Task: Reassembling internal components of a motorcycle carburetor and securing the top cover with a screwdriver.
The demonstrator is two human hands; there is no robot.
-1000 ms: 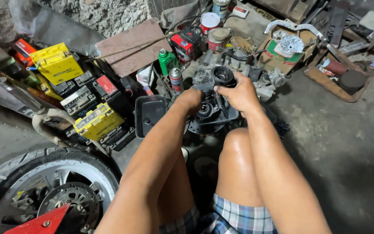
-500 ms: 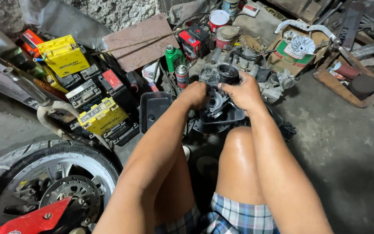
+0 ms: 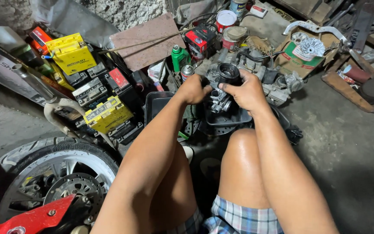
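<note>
A: Where is the carburettor (image 3: 220, 97) sitting?

B: It's up off the floor, held between both hands over a dark plastic tray (image 3: 230, 119), just past the person's bare knees. The left hand (image 3: 194, 89) is closed on its left side and the right hand (image 3: 247, 91) is wrapped over the top and right, fingers clamped near the round black throat.

A: How far along does the work look?

B: My guess is somewhere in the middle. The carburettor is already free of any bike and in hand (no hoses seem to be attached, though the fingers hide much of it), and I can't tell if any piece has come off it. No tool shows in either hand.

A: What lies around?

B: A green bottle (image 3: 178, 56) and a small spray can (image 3: 187, 71) stand just left of the hands. Further left is a stack of batteries, with a yellow battery (image 3: 104, 115) near the left forearm. Behind the hands rests a larger grey engine part (image 3: 256, 65). A motorcycle wheel (image 3: 50, 173) with a red fender fills the lower left corner
</note>
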